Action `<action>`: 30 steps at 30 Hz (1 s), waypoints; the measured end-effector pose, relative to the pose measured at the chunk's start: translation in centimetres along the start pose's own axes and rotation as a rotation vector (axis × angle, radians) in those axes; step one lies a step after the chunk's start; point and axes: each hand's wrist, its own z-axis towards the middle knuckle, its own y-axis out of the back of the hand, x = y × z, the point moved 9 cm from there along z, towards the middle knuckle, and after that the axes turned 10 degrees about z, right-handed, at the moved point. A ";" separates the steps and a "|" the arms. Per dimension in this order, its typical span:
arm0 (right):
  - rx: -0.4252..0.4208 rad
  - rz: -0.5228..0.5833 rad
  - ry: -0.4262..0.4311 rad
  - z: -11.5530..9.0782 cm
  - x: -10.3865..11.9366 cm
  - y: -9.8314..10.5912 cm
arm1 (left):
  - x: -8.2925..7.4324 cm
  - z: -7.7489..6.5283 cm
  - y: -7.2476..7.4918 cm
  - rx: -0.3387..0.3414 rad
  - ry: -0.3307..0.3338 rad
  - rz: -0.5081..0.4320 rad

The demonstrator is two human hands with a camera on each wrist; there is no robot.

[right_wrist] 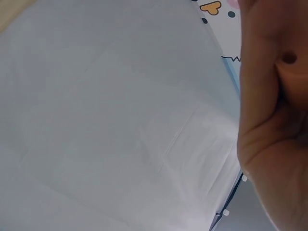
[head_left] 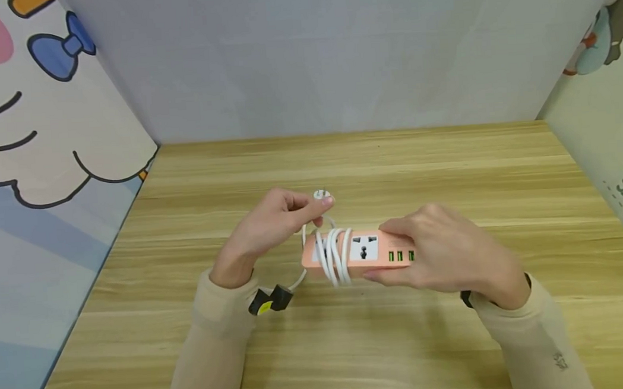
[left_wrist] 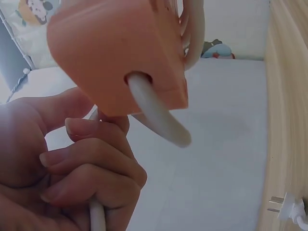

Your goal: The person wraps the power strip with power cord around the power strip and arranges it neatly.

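Observation:
A peach-coloured power strip [head_left: 383, 249] with white sockets and green USB ports is held above the table. My right hand [head_left: 443, 249] grips its right end, thumb below and fingers above. Loops of white cord [head_left: 339, 255] wrap around its left half. My left hand [head_left: 281, 220], just above the left end, has its fingers curled round the cord [left_wrist: 97, 214]. Beyond the left fingertips is the white plug [head_left: 321, 194], its prongs showing. In the left wrist view, the cord leaves a hole in the strip's end face. The right wrist view shows mostly my right palm [right_wrist: 262, 125].
The wood-grain table [head_left: 342, 163] runs back to a pale grey wall panel [head_left: 325, 68]. Cartoon-printed panels [head_left: 67, 144] stand at both sides. A small black device with a yellow label [head_left: 271, 300] sits beside the left cuff.

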 end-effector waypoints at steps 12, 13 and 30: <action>-0.033 -0.051 -0.050 0.3 -0.7 -0.2 | -1.1 -0.5 0.1 -0.039 -0.019 0.068; -0.035 -0.058 -0.054 0.3 -0.8 -0.2 | -1.1 -0.6 0.1 -0.041 -0.017 0.074; -0.094 -0.097 -0.045 0.8 -1.3 0.2 | -2.8 -1.6 -0.2 -0.098 -0.017 0.177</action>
